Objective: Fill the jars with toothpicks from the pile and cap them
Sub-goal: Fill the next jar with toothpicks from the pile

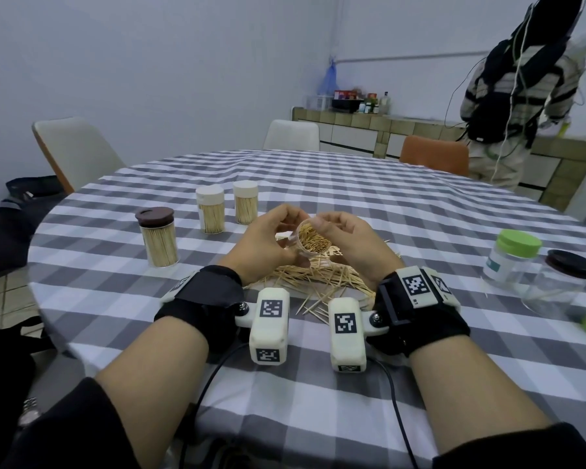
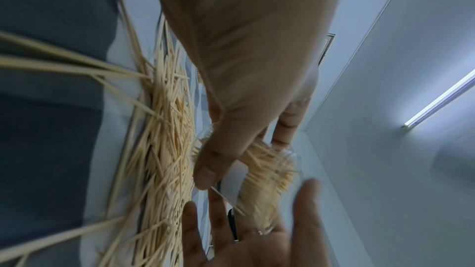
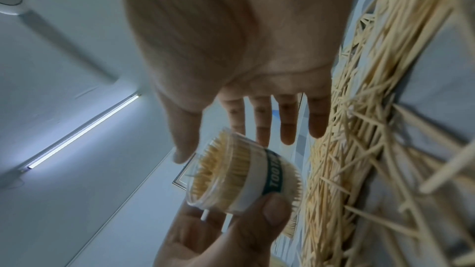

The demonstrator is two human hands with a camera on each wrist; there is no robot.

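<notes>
1. I have the open jar [image 1: 313, 241] up off the table, tilted with its mouth toward me, just above the toothpick pile [image 1: 313, 277]. It is packed nearly full of toothpicks and has no cap on.
2. My left hand [image 1: 263, 242] holds it: in the right wrist view the thumb presses on the labelled wall and the fingers curl round behind it.
3. My right hand [image 1: 347, 236] is at the rim, fingers nearly straight and spread, thumb close to the mouth. I cannot tell whether it pinches any toothpicks; it seems to hold nothing.
4. Handling, as I judge it: the jar is light, thin clear plastic, smooth and a bit slippery, so I grip the label band mid-wall, not the rim, and avoid squeezing hard.
5. The toothpicks are stiff, thin and loose; tilted this far they could slide out, so I would level the jar before capping.
6. Three filled, capped jars [image 1: 214, 208] stand well apart on the left; a green-capped jar [image 1: 509, 262] and a dark-capped one [image 1: 560, 282] stand on the right.
</notes>
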